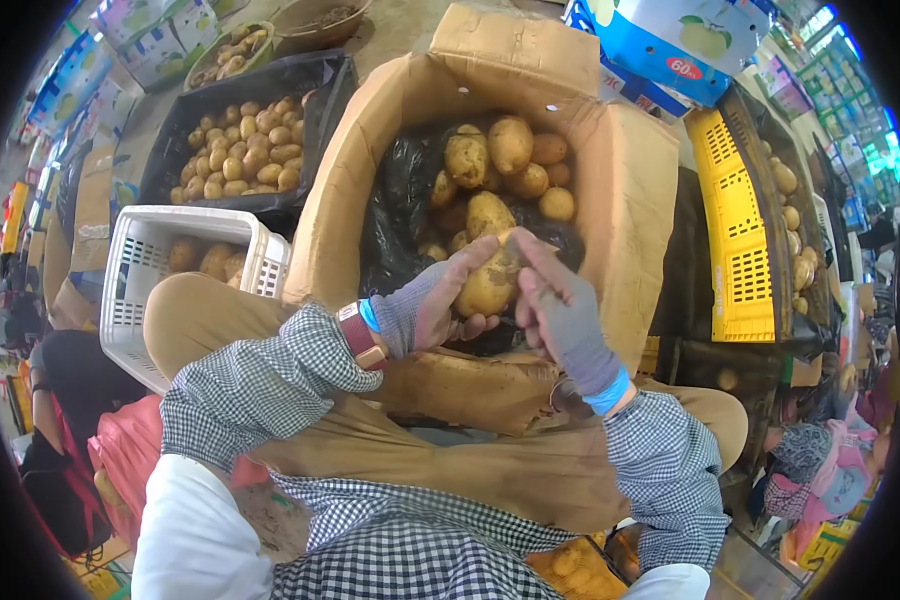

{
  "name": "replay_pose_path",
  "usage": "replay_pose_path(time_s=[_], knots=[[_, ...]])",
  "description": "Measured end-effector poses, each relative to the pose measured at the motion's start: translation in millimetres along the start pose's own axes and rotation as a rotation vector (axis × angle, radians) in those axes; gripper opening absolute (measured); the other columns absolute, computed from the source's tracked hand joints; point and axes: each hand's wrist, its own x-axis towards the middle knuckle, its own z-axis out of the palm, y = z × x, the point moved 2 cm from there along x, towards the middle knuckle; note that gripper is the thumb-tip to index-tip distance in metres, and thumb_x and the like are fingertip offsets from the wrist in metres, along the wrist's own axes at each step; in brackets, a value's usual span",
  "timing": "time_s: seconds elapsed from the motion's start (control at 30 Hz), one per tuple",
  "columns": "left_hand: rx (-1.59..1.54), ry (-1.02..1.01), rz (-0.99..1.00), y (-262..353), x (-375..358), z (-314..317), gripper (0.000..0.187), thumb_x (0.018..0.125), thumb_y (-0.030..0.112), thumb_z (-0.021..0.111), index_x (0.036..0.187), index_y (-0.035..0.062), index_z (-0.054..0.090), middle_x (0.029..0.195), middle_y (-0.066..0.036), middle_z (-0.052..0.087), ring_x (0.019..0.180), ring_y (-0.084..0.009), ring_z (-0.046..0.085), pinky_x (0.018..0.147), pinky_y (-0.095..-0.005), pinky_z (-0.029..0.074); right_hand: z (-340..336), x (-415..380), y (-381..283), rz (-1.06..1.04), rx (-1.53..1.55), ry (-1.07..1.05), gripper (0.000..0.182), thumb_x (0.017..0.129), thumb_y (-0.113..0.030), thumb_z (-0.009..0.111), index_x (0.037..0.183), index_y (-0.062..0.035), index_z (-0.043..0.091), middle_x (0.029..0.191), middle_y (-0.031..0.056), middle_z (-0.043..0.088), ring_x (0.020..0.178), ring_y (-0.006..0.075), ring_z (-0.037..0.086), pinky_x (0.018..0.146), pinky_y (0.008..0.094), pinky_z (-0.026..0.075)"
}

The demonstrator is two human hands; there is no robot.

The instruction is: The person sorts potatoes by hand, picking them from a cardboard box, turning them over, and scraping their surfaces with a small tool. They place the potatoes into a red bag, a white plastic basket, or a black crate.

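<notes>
In both hands, over the open cardboard box (320,225), is a large yellow-brown potato (490,286). My left hand (425,305), in a grey fingerless glove, curls around its left side, thumb along the top. My right hand (570,325), gloved alike, presses its fingers against the potato's right side. Just behind the held one lies another potato (489,213), partly covered by my fingertips. Deeper in the box, several potatoes (511,145) rest on black plastic lining (395,205). Some carry dark soil marks.
A black-lined crate (325,90) of smaller potatoes stands at the back left, above a white plastic crate (130,260) with potatoes. On the right is a yellow crate (738,225) beside more potatoes. Blue printed cartons (650,50) stand behind. A person in pink (835,455) is at far right.
</notes>
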Motion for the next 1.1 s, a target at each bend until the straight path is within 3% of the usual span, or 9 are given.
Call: replay_pose_path(time_s=[0.1, 0.3, 0.43, 0.6, 0.83, 0.9, 0.97, 1.07, 1.1], knots=[[-0.035, 0.039, 0.143, 0, -5, 9, 0.046, 0.093, 0.059, 0.044, 0.117, 0.0196, 0.051, 0.092, 0.0, 0.063, 0.069, -0.0133, 0.062, 0.044, -0.0161, 0.045, 10, 1, 11, -0.03, 0.024, -0.073, 0.042, 0.1, -0.02, 0.047, 0.141, -0.0164, 0.044, 0.065, -0.0017, 0.051, 0.044, 0.0048, 0.041, 0.04, 0.0191, 0.035], [-0.254, -0.037, -0.089, -5, 7, -8, 0.049, 0.093, 0.058, 0.044, 0.108, 0.0131, 0.056, 0.086, -0.005, 0.063, 0.065, -0.018, 0.062, 0.042, -0.0184, 0.043, 7, -1, -4, 0.0, 0.071, 0.01, 0.042, 0.099, -0.018, 0.049, 0.141, -0.017, 0.045, 0.064, -0.0029, 0.05, 0.048, 0.0024, 0.04, 0.043, 0.0173, 0.036], [-0.361, -0.076, -0.086, -2, 8, -6, 0.051, 0.093, 0.058, 0.045, 0.103, 0.0101, 0.058, 0.083, -0.008, 0.063, 0.063, -0.0209, 0.062, 0.041, -0.0198, 0.043, 18, -7, 2, -0.105, 0.037, -0.026, 0.042, 0.099, -0.017, 0.048, 0.141, -0.0169, 0.045, 0.067, -0.0037, 0.05, 0.051, 0.0017, 0.041, 0.045, 0.0163, 0.036], [-0.318, -0.094, -0.069, 0, 2, -1, 0.048, 0.094, 0.056, 0.042, 0.103, 0.0125, 0.059, 0.083, -0.006, 0.064, 0.061, -0.0189, 0.061, 0.043, -0.0211, 0.044, 7, -8, -10, 0.067, 0.076, 0.116, 0.044, 0.098, -0.011, 0.05, 0.141, -0.0166, 0.045, 0.069, -0.0054, 0.047, 0.055, 0.0015, 0.04, 0.049, 0.0154, 0.037], [-0.116, 0.014, 0.116, -2, 3, -4, 0.047, 0.092, 0.058, 0.047, 0.11, 0.0158, 0.059, 0.091, -0.003, 0.064, 0.067, -0.0152, 0.061, 0.05, -0.0231, 0.048, 19, -2, 5, -0.393, -0.154, -0.012, 0.043, 0.099, -0.019, 0.05, 0.142, -0.0219, 0.044, 0.068, -0.0025, 0.051, 0.05, 0.0025, 0.039, 0.046, 0.0168, 0.037], [-0.074, 0.045, -0.001, 2, 1, -4, 0.048, 0.091, 0.056, 0.051, 0.116, 0.0162, 0.057, 0.092, -0.001, 0.064, 0.073, -0.0131, 0.062, 0.056, -0.0231, 0.05, -2, -4, -7, 0.026, 0.071, 0.178, 0.043, 0.099, -0.02, 0.048, 0.143, -0.0217, 0.043, 0.071, -0.0011, 0.056, 0.048, 0.0042, 0.042, 0.048, 0.0178, 0.042], [-0.067, -0.02, 0.047, 5, 0, -1, 0.055, 0.091, 0.053, 0.054, 0.131, 0.0154, 0.047, 0.104, -0.001, 0.062, 0.074, -0.0118, 0.061, 0.058, -0.0231, 0.05, -13, 3, 0, 0.018, 0.071, 0.246, 0.045, 0.099, -0.022, 0.048, 0.144, -0.02, 0.04, 0.08, 0.0018, 0.06, 0.051, 0.0055, 0.046, 0.049, 0.0176, 0.044], [0.211, -0.022, 0.57, 13, 3, 1, 0.088, 0.083, 0.032, 0.073, 0.149, 0.0136, 0.018, 0.13, -0.006, 0.049, 0.095, -0.011, 0.059, 0.074, -0.0253, 0.052, -20, 8, 5, -0.127, 0.243, 0.223, 0.053, 0.097, -0.028, 0.055, 0.144, -0.0132, 0.036, 0.105, 0.004, 0.056, 0.07, 0.0058, 0.054, 0.056, 0.0188, 0.047], [0.214, -0.026, 0.574, 15, 1, 2, 0.088, 0.083, 0.032, 0.073, 0.149, 0.0136, 0.018, 0.13, -0.006, 0.049, 0.095, -0.011, 0.059, 0.074, -0.0253, 0.052, -20, 8, 2, -0.133, 0.242, 0.225, 0.053, 0.097, -0.028, 0.055, 0.144, -0.0132, 0.036, 0.105, 0.004, 0.056, 0.07, 0.0058, 0.054, 0.056, 0.0188, 0.047]])
